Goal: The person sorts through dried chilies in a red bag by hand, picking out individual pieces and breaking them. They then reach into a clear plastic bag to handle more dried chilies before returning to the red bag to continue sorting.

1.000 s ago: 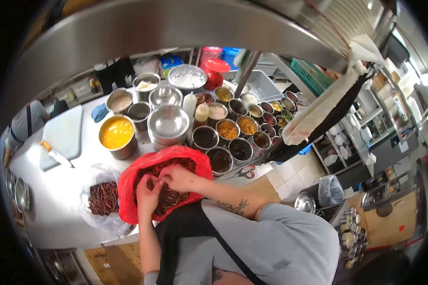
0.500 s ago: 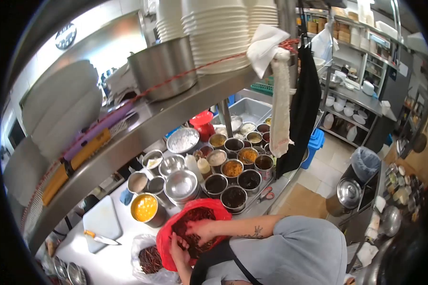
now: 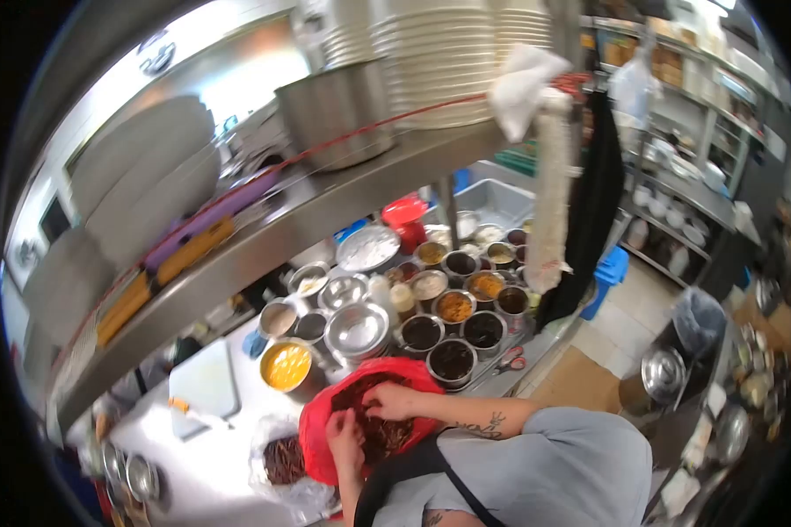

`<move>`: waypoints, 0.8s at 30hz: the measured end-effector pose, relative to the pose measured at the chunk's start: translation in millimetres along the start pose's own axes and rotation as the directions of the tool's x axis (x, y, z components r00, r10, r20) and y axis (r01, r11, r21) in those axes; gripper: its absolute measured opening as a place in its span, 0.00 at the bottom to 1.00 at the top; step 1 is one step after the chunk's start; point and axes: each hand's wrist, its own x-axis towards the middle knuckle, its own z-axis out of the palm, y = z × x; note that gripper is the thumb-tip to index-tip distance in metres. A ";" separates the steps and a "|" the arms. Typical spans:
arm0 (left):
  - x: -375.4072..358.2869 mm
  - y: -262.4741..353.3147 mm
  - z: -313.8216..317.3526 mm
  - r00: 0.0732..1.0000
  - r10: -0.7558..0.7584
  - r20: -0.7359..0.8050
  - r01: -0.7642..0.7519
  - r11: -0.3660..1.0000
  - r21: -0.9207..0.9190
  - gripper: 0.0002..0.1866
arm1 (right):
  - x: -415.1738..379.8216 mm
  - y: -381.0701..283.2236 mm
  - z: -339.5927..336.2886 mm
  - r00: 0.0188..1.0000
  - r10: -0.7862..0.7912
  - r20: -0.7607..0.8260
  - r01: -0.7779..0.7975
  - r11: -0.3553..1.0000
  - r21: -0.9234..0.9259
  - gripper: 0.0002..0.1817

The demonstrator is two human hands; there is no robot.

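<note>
A red plastic bag (image 3: 315, 452) lies wide open on the worktop, holding dark red dried chilies (image 3: 394, 436). Both hands are inside its mouth, close together over the chilies. My left hand (image 3: 345, 436) is raised near the bag's left side, its fingers curled together. From the right, my right hand (image 3: 393, 401) reaches in with fingers bent and tips drawn together. What the fingers hold is too small and blurred to tell. Left of the red bag sits a clear plastic bag (image 3: 268, 430) with more dried chilies (image 3: 285, 462).
A steel pot of yellow liquid (image 3: 287, 365) stands just behind the red bag. Several tins of sauces and toppings fill the counter beyond, near scissors (image 3: 510, 361). A knife (image 3: 198, 415) rests on a white cutting board (image 3: 206, 386). Overhead runs a steel shelf (image 3: 325, 195) with stacked bowls.
The view has shifted, so everything sits further right. My right hand has risen out of the chilies, and my left hand has lifted from the bag's near edge towards it.
</note>
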 end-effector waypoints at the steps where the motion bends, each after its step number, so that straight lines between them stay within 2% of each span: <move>1: -0.9 -1.2 0.1 1.000 -0.003 -0.021 0.004 0.998 0.062 0.06 | -1.6 -7.4 -4.1 1.000 0.018 0.015 -0.019 0.998 0.063 0.17; 4: -1.2 -5.3 5.0 0.998 0.062 -0.022 -0.058 0.989 0.138 0.08 | 3.1 -14.2 1.6 0.998 0.062 0.034 -0.067 0.977 0.205 0.20; 5: 0.0 -7.5 6.3 0.996 0.086 -0.038 -0.077 0.978 0.192 0.09 | 2.1 -13.6 2.2 1.000 0.010 -0.013 -0.008 0.992 0.129 0.21; 6: 2.1 -9.1 4.5 0.992 0.124 -0.037 -0.110 0.959 0.260 0.10 | 2.1 -15.5 3.1 0.996 0.089 0.008 -0.089 0.972 0.216 0.21; 7: 2.4 -10.1 2.4 0.987 0.157 -0.030 -0.139 0.934 0.330 0.10 | 4.9 -7.8 5.1 0.995 0.090 0.046 -0.097 0.979 0.181 0.21; 8: 0.2 -11.4 3.0 0.965 0.263 -0.012 -0.242 0.902 0.358 0.11 | 4.2 -6.6 8.2 0.997 0.068 0.037 -0.074 0.976 0.205 0.20; 9: -1.0 -12.2 2.3 0.932 0.361 0.016 -0.337 0.853 0.397 0.12 | 3.9 -6.0 8.7 0.999 0.020 0.033 -0.025 0.990 0.141 0.17; 11: 1.3 -20.5 -4.9 0.958 0.286 0.012 -0.268 0.883 0.386 0.12 | 4.0 -8.2 11.0 0.997 0.064 0.046 -0.071 0.982 0.173 0.15; 12: -1.0 -16.7 -6.4 0.954 0.300 -0.007 -0.265 0.854 0.448 0.12 | 4.7 -9.7 13.5 0.997 0.068 0.034 -0.074 0.969 0.234 0.14; 13: -2.0 -15.3 -6.3 0.942 0.332 -0.046 -0.288 0.872 0.395 0.12 | 5.1 -8.6 15.2 0.997 0.081 0.015 -0.082 0.952 0.294 0.14; 15: -0.5 -17.8 -3.1 0.915 0.388 -0.113 -0.342 0.893 0.292 0.11 | 8.5 3.6 16.3 0.997 0.071 0.023 -0.075 0.976 0.206 0.11; 16: 5.6 -27.2 -3.3 0.872 0.475 -0.115 -0.438 0.864 0.250 0.10 | 9.3 4.6 15.8 0.998 0.050 0.025 -0.054 0.986 0.155 0.10; 17: 2.6 -23.5 -2.6 0.912 0.387 -0.136 -0.364 0.917 0.162 0.10 | 10.1 4.4 16.5 0.999 0.030 0.022 -0.032 0.994 0.106 0.10; 18: -3.0 -14.3 -0.8 0.944 0.296 -0.143 -0.289 0.955 0.069 0.11 | 10.1 4.6 18.8 0.999 0.047 0.026 -0.050 0.990 0.130 0.07; 19: -5.6 -10.9 0.0 0.970 0.203 -0.137 -0.208 0.978 -0.027 0.11 | 11.6 3.2 20.4 0.999 -0.037 0.026 0.032 0.984 0.175 0.06; 20: 1.6 -27.4 -5.3 0.997 0.061 0.038 -0.040 0.912 -0.407 0.08 | 13.3 0.2 21.1 0.993 -0.115 0.021 0.107 0.969 0.221 0.05; 21: -0.5 -27.6 -5.1 0.994 0.011 0.110 0.052 0.835 -0.547 0.09 | 14.3 -2.7 20.9 0.982 -0.188 0.011 0.178 0.947 0.266 0.04; 23: 4.0 -28.5 -9.0 0.982 -0.033 0.187 0.158 0.691 -0.705 0.10 | 15.6 -15.1 17.1 0.971 -0.228 0.067 0.190 0.912 0.364 0.04; 24: 8.2 -34.4 -16.3 0.964 0.024 0.264 0.182 0.663 -0.726 0.10 | 15.5 -7.0 17.0 0.972 -0.216 0.095 0.161 0.900 0.405 0.06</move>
